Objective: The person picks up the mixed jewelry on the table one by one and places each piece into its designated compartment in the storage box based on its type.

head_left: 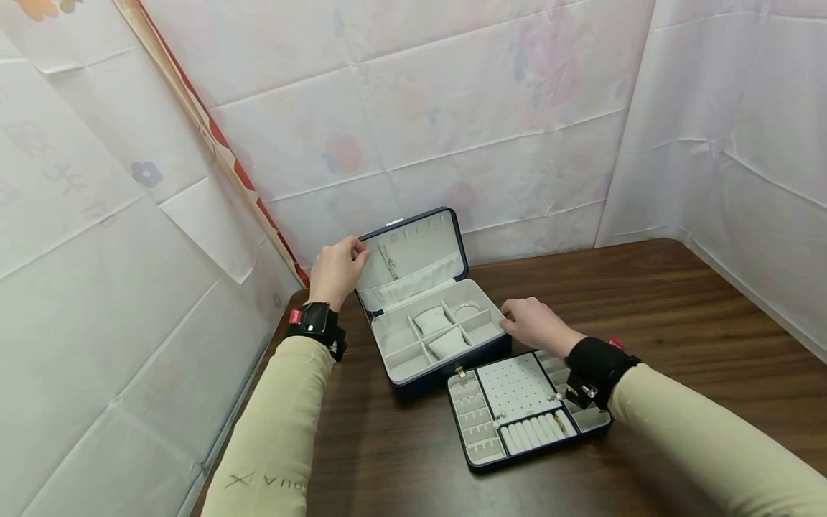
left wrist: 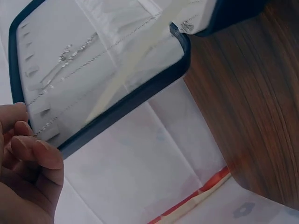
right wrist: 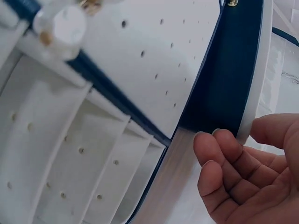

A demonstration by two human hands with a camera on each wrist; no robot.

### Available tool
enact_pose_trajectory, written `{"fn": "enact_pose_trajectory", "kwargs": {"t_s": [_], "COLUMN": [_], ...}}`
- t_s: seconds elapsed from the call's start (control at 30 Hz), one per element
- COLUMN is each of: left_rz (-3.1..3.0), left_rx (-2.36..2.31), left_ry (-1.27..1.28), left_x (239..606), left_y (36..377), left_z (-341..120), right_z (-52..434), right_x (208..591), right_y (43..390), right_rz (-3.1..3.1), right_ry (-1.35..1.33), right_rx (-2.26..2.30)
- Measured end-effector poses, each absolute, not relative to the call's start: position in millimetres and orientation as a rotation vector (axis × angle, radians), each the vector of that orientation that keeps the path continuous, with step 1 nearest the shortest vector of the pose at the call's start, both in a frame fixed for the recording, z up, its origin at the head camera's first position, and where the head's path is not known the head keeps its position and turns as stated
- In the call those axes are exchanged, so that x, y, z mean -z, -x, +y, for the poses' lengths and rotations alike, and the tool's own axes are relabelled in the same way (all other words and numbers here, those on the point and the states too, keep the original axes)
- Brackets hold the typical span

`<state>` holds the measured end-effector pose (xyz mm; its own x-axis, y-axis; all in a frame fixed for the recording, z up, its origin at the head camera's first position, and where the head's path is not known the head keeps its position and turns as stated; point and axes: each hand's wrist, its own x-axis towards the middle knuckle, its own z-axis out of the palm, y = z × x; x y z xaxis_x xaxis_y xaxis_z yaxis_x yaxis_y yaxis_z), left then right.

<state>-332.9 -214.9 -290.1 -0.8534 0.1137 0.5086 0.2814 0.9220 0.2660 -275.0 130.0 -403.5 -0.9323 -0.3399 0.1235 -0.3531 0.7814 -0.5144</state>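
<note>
Left hand (head_left: 336, 271) pinches the lid (head_left: 413, 255) of the navy, grey-lined jewellery box (head_left: 439, 337) — open.

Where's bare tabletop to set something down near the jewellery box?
Free: the table right of the jewellery box, out to the curtain, and the strip in front of the tray. Crowded: the box and tray almost meet, with the right hand there; the left hand holds the lid.

Navy jewellery box (head_left: 426, 377) on dark brown wood-grain table (head_left: 678, 309).
Pale grey lining; white perforated tray (head_left: 517, 388); faded floral white wall sheets (head_left: 491, 108).
</note>
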Motion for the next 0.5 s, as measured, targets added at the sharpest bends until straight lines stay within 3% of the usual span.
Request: {"fn": "enact_pose_trajectory", "kwargs": {"t_s": [0.5], "left_rz": [-2.5], "left_rx": [0.239], "left_ry": [0.373], "left_x": [294.8], "left_y": [341.1], "left_z": [-214.4], "right_z": [126.6], "right_x": [398.6], "right_y": [273.4], "right_rz": [-2.977], "right_ry": [-0.506], "right_rx": [-0.873]}}
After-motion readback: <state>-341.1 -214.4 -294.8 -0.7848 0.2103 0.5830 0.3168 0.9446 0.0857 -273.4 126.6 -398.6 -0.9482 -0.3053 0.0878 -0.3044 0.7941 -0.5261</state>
